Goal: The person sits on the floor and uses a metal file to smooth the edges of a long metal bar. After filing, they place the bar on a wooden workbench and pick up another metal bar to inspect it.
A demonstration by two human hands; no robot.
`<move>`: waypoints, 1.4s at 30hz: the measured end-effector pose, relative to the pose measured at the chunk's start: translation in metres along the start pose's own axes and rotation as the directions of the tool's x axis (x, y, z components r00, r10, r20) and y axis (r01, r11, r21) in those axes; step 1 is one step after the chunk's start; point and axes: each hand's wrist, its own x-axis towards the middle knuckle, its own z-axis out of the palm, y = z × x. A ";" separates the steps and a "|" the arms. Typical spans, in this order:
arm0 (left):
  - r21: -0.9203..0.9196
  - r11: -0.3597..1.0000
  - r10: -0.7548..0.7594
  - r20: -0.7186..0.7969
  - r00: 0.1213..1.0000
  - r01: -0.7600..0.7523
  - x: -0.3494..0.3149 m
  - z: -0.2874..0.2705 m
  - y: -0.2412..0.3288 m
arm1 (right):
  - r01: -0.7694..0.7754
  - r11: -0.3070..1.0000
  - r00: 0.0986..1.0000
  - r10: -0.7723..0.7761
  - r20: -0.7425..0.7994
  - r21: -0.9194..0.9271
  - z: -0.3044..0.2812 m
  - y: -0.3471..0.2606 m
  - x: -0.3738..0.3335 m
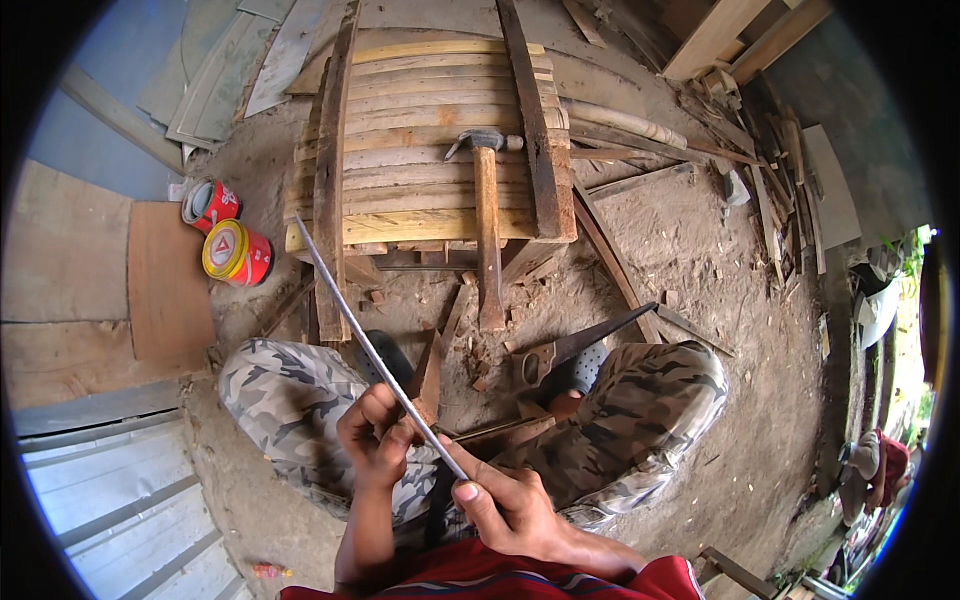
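Observation:
My right hand (512, 508) pinches the near end of a long, thin grey metal strip (358, 326) between thumb and fingers. The strip slants up and away to the left, narrowing to a tip over the wood stack; its exact kind is unclear. My left hand (378, 436) is closed, fingers curled, against the strip's left side near its lower part. A small reddish-brown piece (425, 410) shows just past those fingers; whether they touch it cannot be made out. A handsaw (566, 352) with a wooden handle lies by my right foot.
Ahead stands a stack of wooden slats (430, 140) crossed by two dark beams, with a claw hammer (487, 210) resting on it. Two red cans (255, 262) stand at left beside plywood panels (168, 280). Scrap boards (620, 260) and wood chips litter the dirt floor.

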 end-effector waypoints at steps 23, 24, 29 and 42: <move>0.022 0.999 0.045 0.014 0.999 -0.045 0.004 -0.001 -0.002 | -0.076 0.997 0.997 0.075 0.023 0.030 -0.001 0.005 -0.001; 0.034 0.998 0.050 0.005 0.999 -0.050 0.003 -0.001 -0.002 | -0.054 0.998 0.999 0.054 0.007 0.038 -0.001 0.006 -0.002; 0.106 0.992 -0.065 -0.063 0.996 0.072 -0.004 -0.012 -0.006 | -0.132 0.991 0.991 0.131 0.040 0.019 -0.005 0.001 0.000; 0.039 0.999 0.012 0.019 1.000 -0.013 0.000 -0.006 -0.005 | -0.121 0.992 0.992 0.122 0.024 -0.033 -0.004 -0.003 0.002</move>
